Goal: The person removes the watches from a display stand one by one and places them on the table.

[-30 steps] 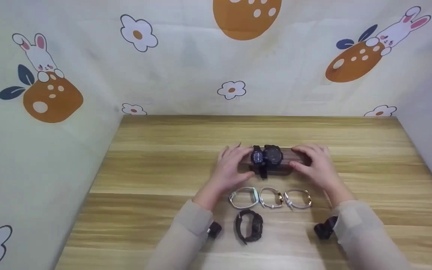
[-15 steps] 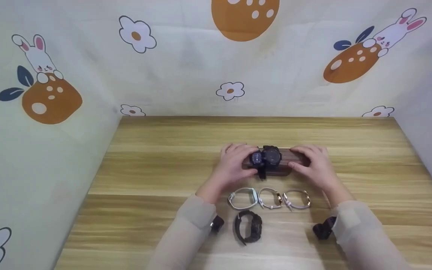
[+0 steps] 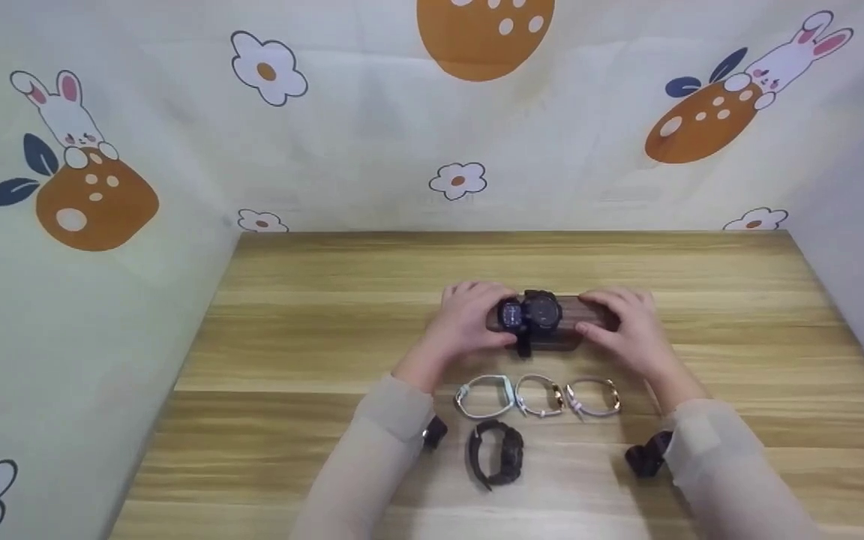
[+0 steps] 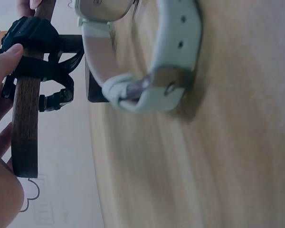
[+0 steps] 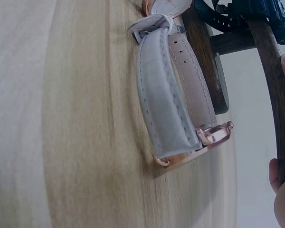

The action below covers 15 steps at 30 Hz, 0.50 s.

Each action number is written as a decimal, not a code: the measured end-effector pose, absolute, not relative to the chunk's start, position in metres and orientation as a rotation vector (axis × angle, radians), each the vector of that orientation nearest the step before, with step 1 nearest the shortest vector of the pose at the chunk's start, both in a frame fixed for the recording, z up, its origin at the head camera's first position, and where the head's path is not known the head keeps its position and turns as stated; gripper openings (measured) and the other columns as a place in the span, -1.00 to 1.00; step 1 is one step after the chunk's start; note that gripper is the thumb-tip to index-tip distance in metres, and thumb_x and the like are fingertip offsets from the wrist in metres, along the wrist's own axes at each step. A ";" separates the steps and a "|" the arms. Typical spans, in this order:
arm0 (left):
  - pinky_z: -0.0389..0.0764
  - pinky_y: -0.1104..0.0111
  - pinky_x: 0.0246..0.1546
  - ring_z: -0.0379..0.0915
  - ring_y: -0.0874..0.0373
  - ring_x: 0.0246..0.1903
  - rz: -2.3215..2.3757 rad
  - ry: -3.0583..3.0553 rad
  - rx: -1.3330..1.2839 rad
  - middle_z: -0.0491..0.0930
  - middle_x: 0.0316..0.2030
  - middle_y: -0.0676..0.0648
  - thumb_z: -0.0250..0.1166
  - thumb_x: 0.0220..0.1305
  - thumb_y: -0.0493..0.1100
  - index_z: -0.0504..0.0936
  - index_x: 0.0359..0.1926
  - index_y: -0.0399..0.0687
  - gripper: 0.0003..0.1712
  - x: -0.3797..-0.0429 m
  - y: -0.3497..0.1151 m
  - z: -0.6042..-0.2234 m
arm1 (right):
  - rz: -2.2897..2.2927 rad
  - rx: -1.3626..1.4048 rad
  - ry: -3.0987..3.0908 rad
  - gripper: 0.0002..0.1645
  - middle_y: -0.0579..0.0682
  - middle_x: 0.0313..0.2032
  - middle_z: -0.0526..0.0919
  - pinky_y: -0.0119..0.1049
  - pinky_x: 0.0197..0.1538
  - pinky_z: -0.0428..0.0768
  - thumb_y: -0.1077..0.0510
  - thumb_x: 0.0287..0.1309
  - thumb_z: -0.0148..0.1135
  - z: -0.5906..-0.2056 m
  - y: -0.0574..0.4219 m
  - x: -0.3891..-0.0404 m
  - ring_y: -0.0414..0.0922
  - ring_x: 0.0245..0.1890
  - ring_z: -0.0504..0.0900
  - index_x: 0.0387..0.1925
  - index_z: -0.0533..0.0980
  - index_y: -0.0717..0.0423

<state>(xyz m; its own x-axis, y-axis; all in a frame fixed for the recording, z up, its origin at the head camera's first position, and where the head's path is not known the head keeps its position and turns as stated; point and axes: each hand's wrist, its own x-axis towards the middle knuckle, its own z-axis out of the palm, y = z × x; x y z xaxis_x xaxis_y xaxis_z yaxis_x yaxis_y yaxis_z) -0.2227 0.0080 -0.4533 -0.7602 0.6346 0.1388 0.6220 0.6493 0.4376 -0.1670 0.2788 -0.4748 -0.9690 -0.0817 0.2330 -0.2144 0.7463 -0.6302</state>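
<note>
A dark wooden watch stand (image 3: 589,313) with a raised bar carries two black wristwatches, a small square-faced watch (image 3: 511,315) and a larger round-faced watch (image 3: 544,311). My left hand (image 3: 469,319) is round the bar's left part, fingertips and thumb at the small watch. In the left wrist view its thumb (image 4: 4,64) presses the black strap against the bar (image 4: 26,114). My right hand (image 3: 633,330) grips the bar's right end, fingers at the far edge and thumb in front. The right wrist view shows this end of the bar (image 5: 278,99) between thumb and fingers.
In front of the stand three pale-strapped watches lie in a row: a mint watch (image 3: 486,396), a white-and-gold watch (image 3: 541,396) and a lilac-grey watch (image 3: 594,397). Nearer me lies another black watch (image 3: 496,454). Patterned cloth (image 3: 372,112) walls the wooden table (image 3: 312,315).
My left hand has slid right along the bar and closed in on the small watch. The right hand keeps its hold. The stand and loose watches stay in place.
</note>
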 end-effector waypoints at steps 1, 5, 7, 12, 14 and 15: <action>0.17 0.15 0.18 0.26 0.07 0.10 0.721 2.826 1.085 0.44 0.17 0.09 0.43 -0.06 0.11 0.42 0.22 0.11 -0.22 -0.224 0.008 -0.453 | 1.026 0.237 -2.753 -0.38 0.12 0.10 0.48 0.16 0.11 0.23 0.03 -0.08 0.43 -0.475 0.279 -0.167 0.10 0.05 0.26 0.08 0.50 0.05; 0.18 0.16 0.17 0.27 0.08 0.10 0.693 2.829 1.104 0.45 0.15 0.10 0.43 -0.05 0.10 0.45 0.19 0.10 -0.26 -0.228 0.010 -0.453 | 1.019 0.246 -2.745 -0.39 0.13 0.10 0.48 0.17 0.11 0.24 0.03 -0.07 0.43 -0.474 0.278 -0.167 0.10 0.05 0.26 0.08 0.50 0.05; 0.19 0.16 0.18 0.27 0.09 0.09 0.685 2.837 1.106 0.46 0.14 0.10 0.43 -0.05 0.10 0.47 0.17 0.11 -0.29 -0.229 0.011 -0.453 | 1.020 0.244 -2.746 -0.39 0.13 0.10 0.48 0.17 0.10 0.24 0.03 -0.07 0.43 -0.474 0.279 -0.167 0.11 0.05 0.26 0.08 0.50 0.04; 0.22 0.17 0.17 0.28 0.10 0.08 0.664 2.845 1.123 0.46 0.14 0.11 0.43 -0.04 0.10 0.47 0.15 0.12 -0.32 -0.230 0.011 -0.454 | 1.024 0.233 -2.751 -0.40 0.12 0.11 0.47 0.19 0.13 0.22 0.02 -0.06 0.42 -0.474 0.278 -0.166 0.11 0.07 0.25 0.08 0.50 0.02; 0.23 0.17 0.16 0.28 0.10 0.09 0.649 2.849 1.138 0.46 0.14 0.10 0.42 -0.04 0.10 0.47 0.15 0.11 -0.32 -0.230 0.011 -0.455 | 1.027 0.237 -2.749 -0.40 0.12 0.11 0.47 0.20 0.13 0.21 0.03 -0.07 0.42 -0.475 0.278 -0.166 0.12 0.08 0.25 0.08 0.50 0.03; 0.24 0.16 0.16 0.28 0.09 0.09 0.641 2.854 1.145 0.46 0.14 0.10 0.42 -0.04 0.10 0.48 0.14 0.11 -0.32 -0.230 0.010 -0.455 | 1.028 0.241 -2.747 -0.40 0.13 0.11 0.47 0.20 0.13 0.21 0.03 -0.07 0.43 -0.475 0.278 -0.166 0.12 0.08 0.25 0.07 0.50 0.03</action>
